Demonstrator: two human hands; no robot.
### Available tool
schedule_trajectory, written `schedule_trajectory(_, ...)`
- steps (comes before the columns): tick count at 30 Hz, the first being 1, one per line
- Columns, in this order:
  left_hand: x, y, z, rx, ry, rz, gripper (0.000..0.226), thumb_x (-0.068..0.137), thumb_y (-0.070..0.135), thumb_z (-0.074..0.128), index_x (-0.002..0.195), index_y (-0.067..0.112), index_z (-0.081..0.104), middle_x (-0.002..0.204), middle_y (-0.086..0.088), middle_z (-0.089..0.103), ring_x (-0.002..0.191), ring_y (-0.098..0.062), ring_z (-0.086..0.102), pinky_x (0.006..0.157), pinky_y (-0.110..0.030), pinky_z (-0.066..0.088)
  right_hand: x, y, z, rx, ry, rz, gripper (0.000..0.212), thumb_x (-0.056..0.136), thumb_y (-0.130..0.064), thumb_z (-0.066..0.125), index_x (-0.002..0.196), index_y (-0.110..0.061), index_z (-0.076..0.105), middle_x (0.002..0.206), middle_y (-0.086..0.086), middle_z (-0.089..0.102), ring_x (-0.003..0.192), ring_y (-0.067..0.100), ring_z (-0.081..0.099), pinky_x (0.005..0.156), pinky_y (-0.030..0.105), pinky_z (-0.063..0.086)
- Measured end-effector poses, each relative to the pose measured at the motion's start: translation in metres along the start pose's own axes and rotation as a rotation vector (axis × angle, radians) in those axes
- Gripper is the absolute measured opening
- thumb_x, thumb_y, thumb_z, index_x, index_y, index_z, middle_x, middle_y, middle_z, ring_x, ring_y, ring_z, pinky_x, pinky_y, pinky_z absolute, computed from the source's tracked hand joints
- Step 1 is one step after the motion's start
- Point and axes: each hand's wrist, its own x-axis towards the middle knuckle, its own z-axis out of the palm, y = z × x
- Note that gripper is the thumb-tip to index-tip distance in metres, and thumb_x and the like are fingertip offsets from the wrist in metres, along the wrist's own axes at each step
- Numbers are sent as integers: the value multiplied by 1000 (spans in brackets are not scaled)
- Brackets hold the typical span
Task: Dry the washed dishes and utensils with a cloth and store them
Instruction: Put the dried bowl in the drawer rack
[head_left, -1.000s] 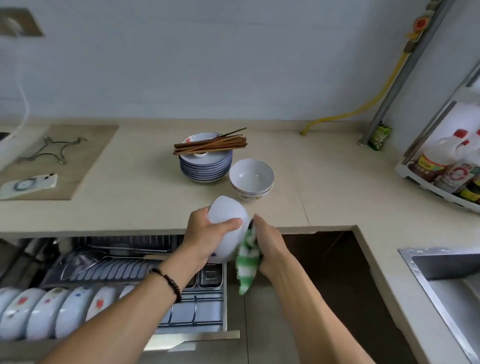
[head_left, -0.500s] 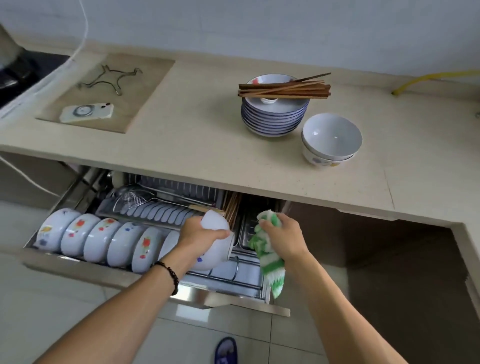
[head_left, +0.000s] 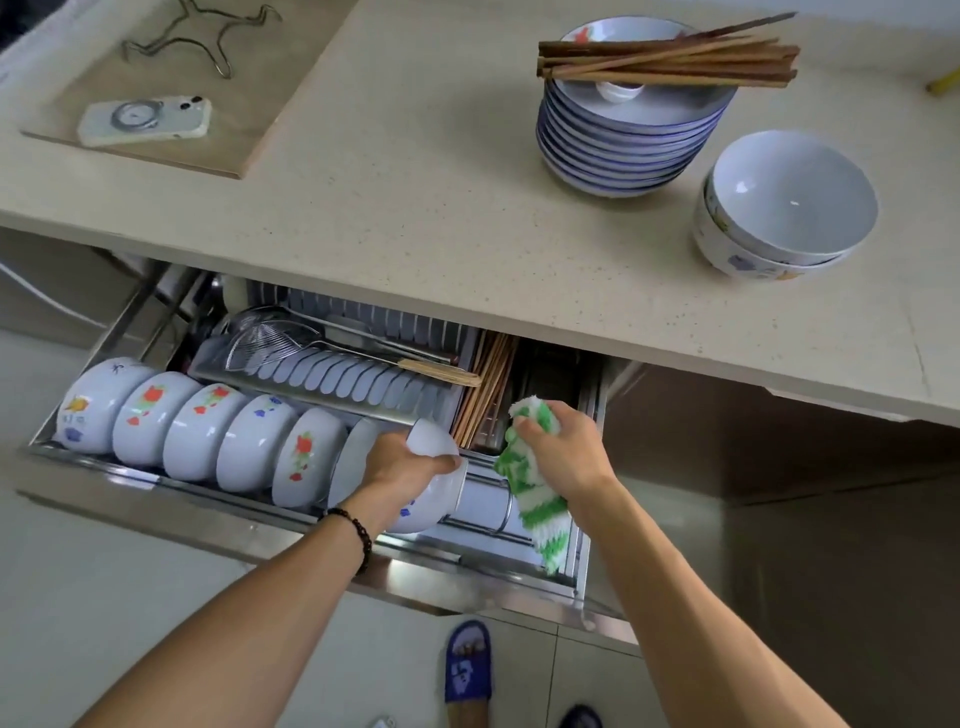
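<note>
Bowl (head_left: 434, 488) sits on edge in left hand (head_left: 397, 465) grip, fingers curled over its base, at right end of the bowl row (head_left: 202, 431) in drawer rack (head_left: 524, 525). Free slot just right; right hand (head_left: 563, 449) clutches cloth (head_left: 532, 493) beside it.

- My left grip (head_left: 402, 465) sets a bowl (head_left: 434, 486) at the right end of the bowl row (head_left: 197, 431) in the drawer (head_left: 156, 493).
- My right grip (head_left: 558, 447) holds the cloth (head_left: 535, 499) just right of it.
- On the tabletop (head_left: 415, 208) behind: stacked plates (head_left: 623, 135) under chopsticks (head_left: 670, 60), two nested bowls (head_left: 779, 208) to their right.
</note>
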Motion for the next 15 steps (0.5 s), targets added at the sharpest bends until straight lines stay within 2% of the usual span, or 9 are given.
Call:
schedule_trajectory(4, 9, -5, 4, 56, 45, -8, 35, 74, 23, 89, 86, 14, 57, 93, -11, 65, 85, -29, 60, 64, -29, 43, 6, 3, 2, -4, 1, 23, 23, 100, -30, 60, 119, -18, 62, 95, 8, 73, 82, 26, 74, 81, 50, 61)
schedule_trajectory(7, 16, -8, 4, 82, 72, -23, 35, 76, 23, 88, 80, 17, 54, 91, -8, 63, 85, -29, 59, 66, -30, 45, 10, 7, 6, -4, 6, 44, 22, 99, -30, 60, 118, -19, 62, 95, 8, 72, 83, 27, 74, 81, 51, 61)
schedule_trajectory(12, 27, -16, 8, 198, 37, -64, 40, 82, 27, 82, 108, 4, 63, 109, -14, 68, 98, -33, 64, 78, -35, 52, 14, 10, 14, -36, -13, 66, 22, 101, -31, 58, 118, -18, 61, 97, 9, 70, 86, 29, 72, 83, 48, 60)
schedule_trajectory(15, 30, -20, 3, 213, 42, -91, 37, 87, 28, 75, 112, 3, 65, 110, -15, 70, 98, -34, 66, 84, -37, 56, 15, 8, 18, -29, -18, 71, 25, 101, -31, 58, 121, -16, 61, 98, 10, 71, 87, 30, 72, 85, 49, 60)
